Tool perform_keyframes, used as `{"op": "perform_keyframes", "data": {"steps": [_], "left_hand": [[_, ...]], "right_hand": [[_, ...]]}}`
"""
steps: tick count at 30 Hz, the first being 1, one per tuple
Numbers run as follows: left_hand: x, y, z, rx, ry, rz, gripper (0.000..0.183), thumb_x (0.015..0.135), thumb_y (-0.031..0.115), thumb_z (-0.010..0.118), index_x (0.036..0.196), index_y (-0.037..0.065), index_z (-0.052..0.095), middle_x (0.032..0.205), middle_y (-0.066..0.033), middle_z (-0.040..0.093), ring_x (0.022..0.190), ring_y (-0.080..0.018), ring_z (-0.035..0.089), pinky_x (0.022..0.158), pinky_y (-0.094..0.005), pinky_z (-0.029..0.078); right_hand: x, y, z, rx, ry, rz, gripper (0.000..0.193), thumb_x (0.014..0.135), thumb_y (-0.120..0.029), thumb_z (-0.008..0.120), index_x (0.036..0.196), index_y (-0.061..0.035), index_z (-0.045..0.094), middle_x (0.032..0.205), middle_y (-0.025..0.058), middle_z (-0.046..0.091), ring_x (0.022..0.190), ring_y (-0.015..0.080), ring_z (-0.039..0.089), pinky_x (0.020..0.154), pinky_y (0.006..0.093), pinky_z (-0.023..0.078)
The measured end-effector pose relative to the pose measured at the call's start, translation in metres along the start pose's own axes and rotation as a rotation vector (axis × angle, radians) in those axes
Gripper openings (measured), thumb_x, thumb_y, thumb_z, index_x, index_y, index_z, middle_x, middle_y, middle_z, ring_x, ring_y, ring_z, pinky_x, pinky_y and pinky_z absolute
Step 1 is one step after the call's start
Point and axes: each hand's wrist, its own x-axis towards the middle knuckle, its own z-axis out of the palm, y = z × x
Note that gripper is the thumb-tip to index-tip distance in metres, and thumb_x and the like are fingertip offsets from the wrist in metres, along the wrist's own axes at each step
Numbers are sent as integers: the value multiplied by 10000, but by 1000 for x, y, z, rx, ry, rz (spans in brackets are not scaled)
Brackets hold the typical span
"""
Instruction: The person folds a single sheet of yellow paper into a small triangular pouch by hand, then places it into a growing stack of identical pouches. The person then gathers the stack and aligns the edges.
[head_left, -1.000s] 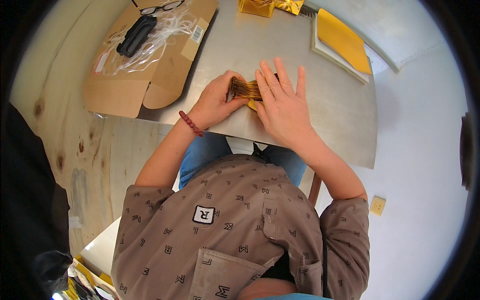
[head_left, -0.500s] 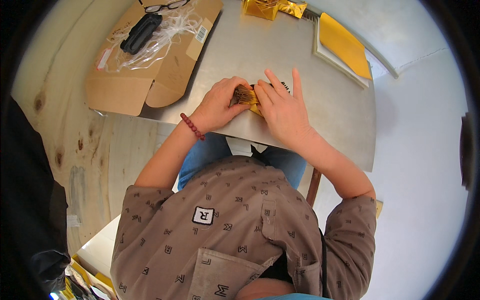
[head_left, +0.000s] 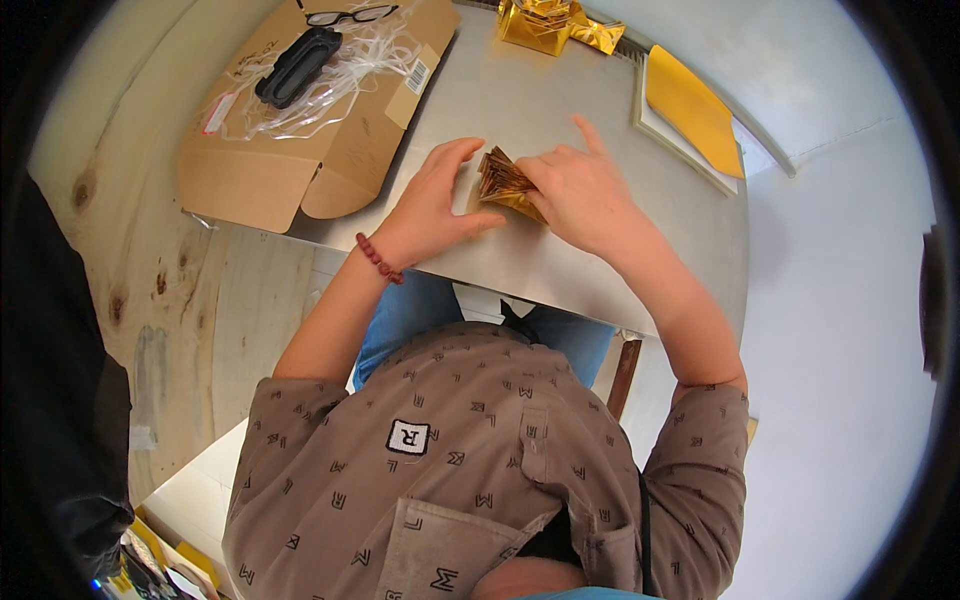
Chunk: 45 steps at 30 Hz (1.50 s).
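A fanned bundle of folded gold foil paper (head_left: 507, 184) rests on the metal table near its front edge. Its splayed layers point to the left. The fingers of my right hand (head_left: 585, 195) close on the bundle's right end, the index finger lifted away from it; that end is hidden beneath the hand. Just left of the bundle is my left hand (head_left: 437, 205), thumb and fingers wide apart, with a gap between it and the foil. A dark red bead bracelet (head_left: 378, 258) circles my left wrist.
An opened cardboard box (head_left: 350, 150) at the left bears clear plastic strips, a black tray (head_left: 298, 68) and eyeglasses (head_left: 350, 16). More gold foil bundles (head_left: 535, 25) sit at the back. A yellow sheet on a white pad (head_left: 695, 110) lies at the far right.
My left hand has let go of the foil bundle and opened to its left. My right hand's spread fingers have curled around the bundle. The black toothed piece beside it no longer shows.
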Motion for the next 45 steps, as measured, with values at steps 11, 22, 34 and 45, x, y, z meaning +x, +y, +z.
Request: {"op": "perform_keyframes", "data": {"steps": [11, 22, 34, 45], "left_hand": [[-12, -22, -4, -207, -6, -141, 554, 999, 144, 711, 1486, 23, 475, 1450, -142, 557, 1383, -245, 533, 1167, -379, 425], [11, 16, 30, -818, 348, -209, 459, 1134, 335, 461, 1414, -23, 523, 1350, -101, 618, 1244, -175, 592, 1080, -320, 453], [54, 28, 55, -822, 420, -229, 473, 1025, 302, 699, 1322, -44, 574, 1158, -86, 662, 1036, -131, 636, 896, -267, 537], [60, 25, 64, -884, 313, -281, 316, 1031, 207, 657, 1267, -2, 633, 1113, -76, 673, 987, -128, 647, 852, -280, 553]], "right_hand": [[1, -7, 0, -2, -65, 30, 142, 854, -82, 649, 938, -127, 754, 824, 79, 750, 875, 250, 723, 1231, 537, 308], [-7, 1, 34, 700, 373, 171, 311, 896, -172, 732, 1195, -94, 696, 971, 86, 746, 967, 283, 698, 1234, 562, 278], [-2, -9, 87, 1202, 545, 377, 265, 938, -193, 743, 1174, -76, 712, 1078, 91, 768, 1009, 310, 710, 1183, 460, 371], [-18, -7, 84, 1303, 467, 413, 418, 919, -141, 781, 1280, 9, 632, 1195, 113, 659, 1082, 233, 694, 947, 345, 557]]}}
